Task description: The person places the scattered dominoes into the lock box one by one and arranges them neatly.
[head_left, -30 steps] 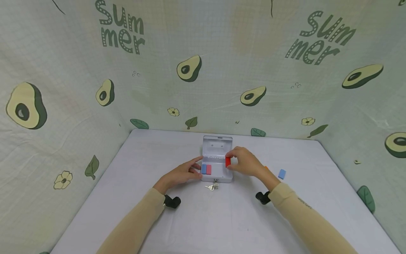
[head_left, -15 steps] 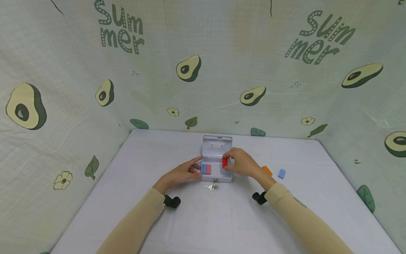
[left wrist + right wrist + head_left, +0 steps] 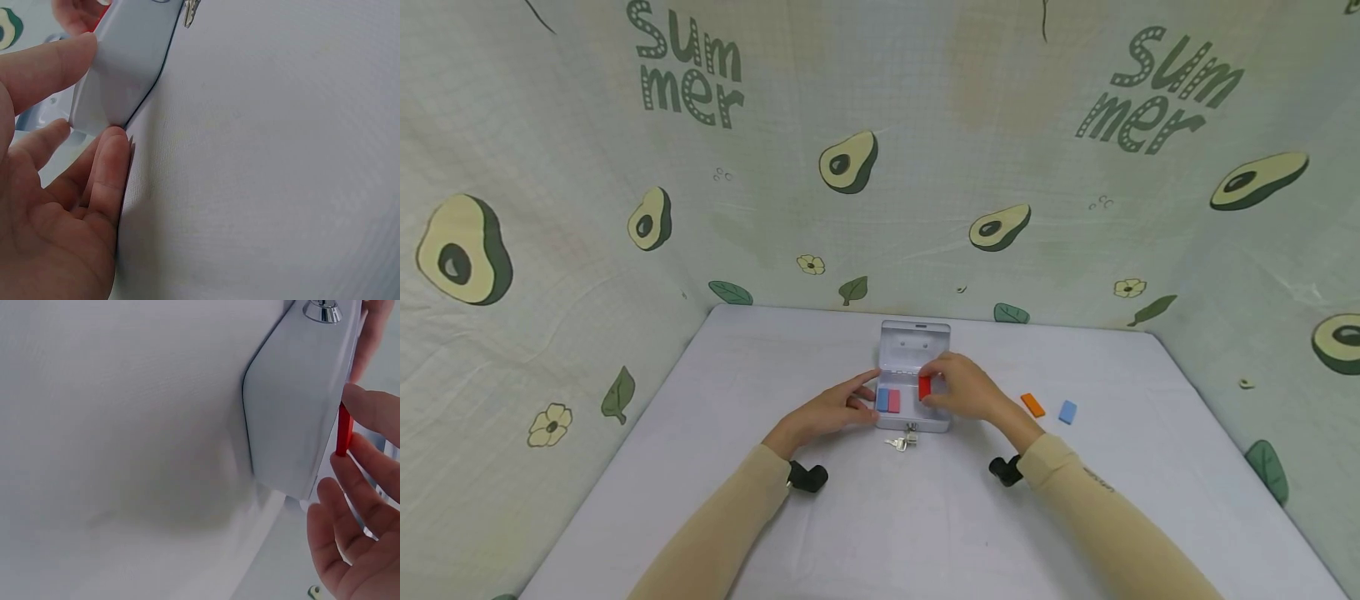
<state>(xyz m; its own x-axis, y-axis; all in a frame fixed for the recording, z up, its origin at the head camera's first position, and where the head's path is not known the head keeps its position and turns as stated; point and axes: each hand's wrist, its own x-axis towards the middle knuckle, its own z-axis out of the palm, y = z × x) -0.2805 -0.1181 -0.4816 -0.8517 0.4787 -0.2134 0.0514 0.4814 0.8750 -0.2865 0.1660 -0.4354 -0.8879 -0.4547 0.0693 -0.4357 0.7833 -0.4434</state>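
Note:
A light-coloured metal cash box (image 3: 917, 423) stands with its lid (image 3: 915, 342) raised at the back. Inside, at the left, a blue block (image 3: 882, 400) and a pink block (image 3: 894, 401) lie side by side. My right hand (image 3: 964, 387) pinches a thin red block (image 3: 344, 430) between thumb and fingertips, over the right part of the box. My left hand (image 3: 823, 410) rests its fingertips against the box's left side, thumb near the front corner and fingers spread, as the left wrist view (image 3: 69, 225) also shows.
Small keys (image 3: 897, 443) hang from the lock at the box's front. To the right on the white table (image 3: 887, 533) lie an orange block (image 3: 1032, 405) and another blue block (image 3: 1067, 412). A cloth printed with avocados (image 3: 848, 163) surrounds the table on the visible sides.
My right hand has moved left with the red block, from the box's right edge toward its middle. The orange block has come fully into sight. The left hand stays put.

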